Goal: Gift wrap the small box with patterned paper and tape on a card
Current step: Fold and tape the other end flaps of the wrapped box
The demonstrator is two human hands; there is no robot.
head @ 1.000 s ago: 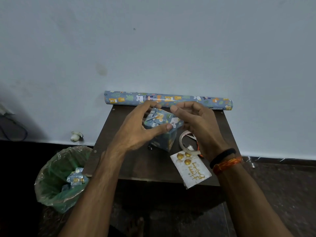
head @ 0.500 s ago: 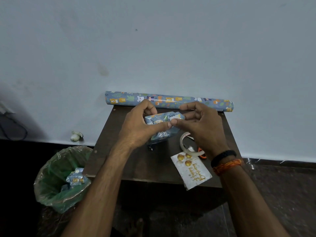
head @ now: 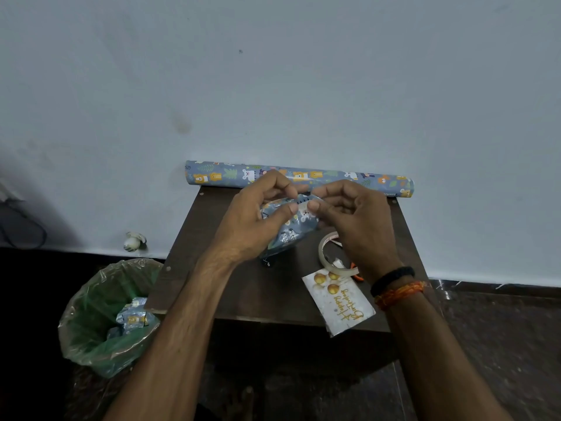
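Observation:
The small box (head: 293, 230), covered in blue animal-print paper, is tilted above the dark brown table (head: 212, 268). My left hand (head: 252, 220) grips its left side, thumb on the front face. My right hand (head: 355, 220) pinches the paper at the box's top edge between thumb and fingers. A roll of clear tape (head: 329, 258) lies just right of the box, partly under my right hand. The white birthday card (head: 338, 302) with gold lettering lies at the table's front right and overhangs the edge. The roll of patterned paper (head: 230, 174) lies along the table's far edge against the wall.
A green-lined bin (head: 100, 317) with paper scraps stands on the floor left of the table. Something orange (head: 356, 276) peeks out under my right wrist. A small white object (head: 133, 241) sits by the wall's base. The wall runs directly behind the table.
The box has tipped back and risen slightly in my hands. Both thumbs and fingertips have drawn together at its top edge, where my right hand now pinches the paper.

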